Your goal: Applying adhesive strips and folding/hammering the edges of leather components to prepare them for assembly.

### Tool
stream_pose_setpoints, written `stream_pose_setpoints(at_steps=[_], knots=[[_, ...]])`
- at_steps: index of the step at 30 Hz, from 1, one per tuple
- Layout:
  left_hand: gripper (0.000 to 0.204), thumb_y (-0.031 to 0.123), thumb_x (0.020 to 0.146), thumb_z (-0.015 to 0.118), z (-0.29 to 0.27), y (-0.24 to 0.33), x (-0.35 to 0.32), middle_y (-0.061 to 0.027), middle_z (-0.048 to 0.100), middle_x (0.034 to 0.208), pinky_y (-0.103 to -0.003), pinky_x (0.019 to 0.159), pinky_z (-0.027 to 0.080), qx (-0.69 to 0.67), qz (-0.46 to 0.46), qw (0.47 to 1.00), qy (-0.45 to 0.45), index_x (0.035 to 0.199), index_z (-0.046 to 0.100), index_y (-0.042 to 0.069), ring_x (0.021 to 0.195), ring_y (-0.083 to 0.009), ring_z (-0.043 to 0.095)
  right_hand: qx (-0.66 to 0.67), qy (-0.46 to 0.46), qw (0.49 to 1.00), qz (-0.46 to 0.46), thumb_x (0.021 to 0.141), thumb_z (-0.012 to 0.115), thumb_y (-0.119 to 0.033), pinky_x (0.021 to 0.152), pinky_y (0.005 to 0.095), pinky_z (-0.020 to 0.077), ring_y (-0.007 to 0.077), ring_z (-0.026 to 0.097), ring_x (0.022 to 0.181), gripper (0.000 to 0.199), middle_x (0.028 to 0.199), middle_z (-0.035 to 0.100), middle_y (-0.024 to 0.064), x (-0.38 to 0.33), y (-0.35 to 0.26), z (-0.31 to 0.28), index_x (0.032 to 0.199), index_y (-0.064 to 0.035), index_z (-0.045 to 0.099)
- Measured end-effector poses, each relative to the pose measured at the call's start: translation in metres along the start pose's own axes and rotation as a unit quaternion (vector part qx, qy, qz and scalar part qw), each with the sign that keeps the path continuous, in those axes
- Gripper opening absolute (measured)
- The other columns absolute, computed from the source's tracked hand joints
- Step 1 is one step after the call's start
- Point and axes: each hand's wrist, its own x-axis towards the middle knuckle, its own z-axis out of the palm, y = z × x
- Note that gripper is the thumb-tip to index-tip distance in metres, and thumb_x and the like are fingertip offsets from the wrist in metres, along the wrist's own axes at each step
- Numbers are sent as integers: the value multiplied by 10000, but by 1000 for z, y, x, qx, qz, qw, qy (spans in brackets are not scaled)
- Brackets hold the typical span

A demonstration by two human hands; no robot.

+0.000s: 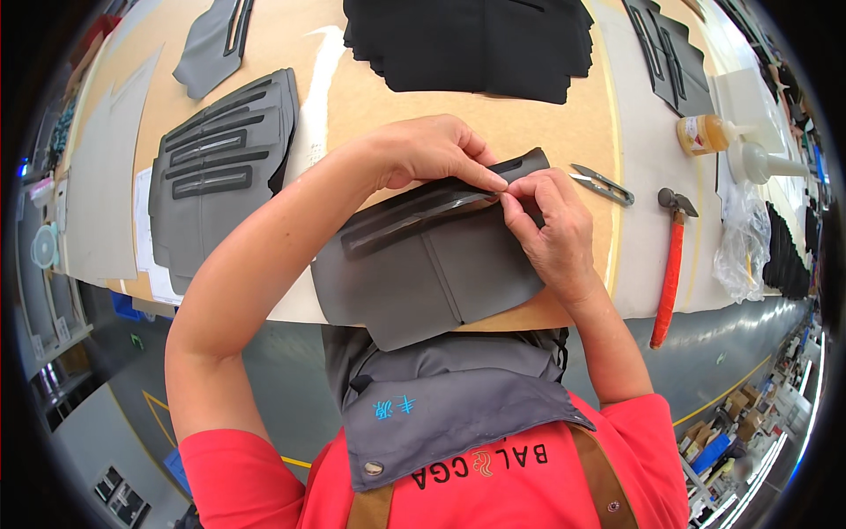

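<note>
The dark grey panel (388,295) is right in front of you at the near edge of the table (538,122), lying at a slant, its lower corner reaching past the edge over your apron (458,361). A long slot (414,220) with a shiny lining runs across its upper part, and both your hands meet near that slot's right end. Your right hand (557,225) is narrow, thumb and forefinger pinching the panel there. Your left hand (432,150) comes in from above, its thumb tip just beside the right fingertips and its other fingers curled; you can't tell from here whether they grip. Just right of your right hand lie the thread snips (608,187), and farther right a hammer (671,264) with a red handle. Beyond it sit an amber bottle (702,135), a pale nozzle bottle (765,165) and a clear plastic bag (743,247). To your left is a slotted grey stack (207,225); at the far side, ahead of you, lies a pile of black pieces (467,48).
</note>
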Motion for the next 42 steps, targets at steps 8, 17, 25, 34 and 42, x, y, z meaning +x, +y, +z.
stream_pose_setpoints(at_steps=[8, 17, 25, 34, 42], knots=[[260, 167, 900, 784, 22, -5, -25, -98, 752, 915, -319, 820, 559, 197, 134, 948, 211, 1072, 737, -23, 865, -168, 705, -12, -56, 996, 72, 884, 749, -53, 641, 343, 533, 229, 645, 735, 101, 851, 615, 89, 4, 3, -10, 904, -25, 654], [237, 79, 915, 736, 34, -30, -45, -133, 722, 1076, -337, 828, 579, 197, 162, 905, 340, 1128, 719, -25, 928, -210, 718, 23, -77, 995, 59, 916, 769, -73, 657, 342, 547, 224, 666, 755, 129, 914, 651, 100, 13, -3, -5, 988, -12, 681], [225, 47, 898, 750, 39, -41, -43, -117, 692, 1046, -350, 834, 581, 190, 185, 912, 314, 1114, 723, -9, 944, -226, 715, -27, -96, 995, 24, 891, 793, -91, 647, 376, 534, 259, 655, 735, 179, 892, 629, 111, 20, 0, 9, 947, -14, 642], [204, 57, 888, 745, 39, -49, -42, -126, 675, 1002, -370, 858, 575, 220, 221, 893, 326, 1085, 723, 5, 953, -268, 709, -39, -104, 993, 37, 895, 759, -66, 659, 398, 530, 295, 660, 755, 137, 899, 631, 124, 22, -3, 10, 933, -17, 636], [256, 43, 843, 771, 61, -58, -42, -127, 658, 1022, -406, 844, 531, 360, 345, 771, 395, 1090, 703, 24, 966, -319, 653, -42, -111, 992, 38, 911, 737, -61, 665, 384, 532, 282, 656, 745, 109, 887, 629, 120, 23, 1, 8, 924, -11, 642]])
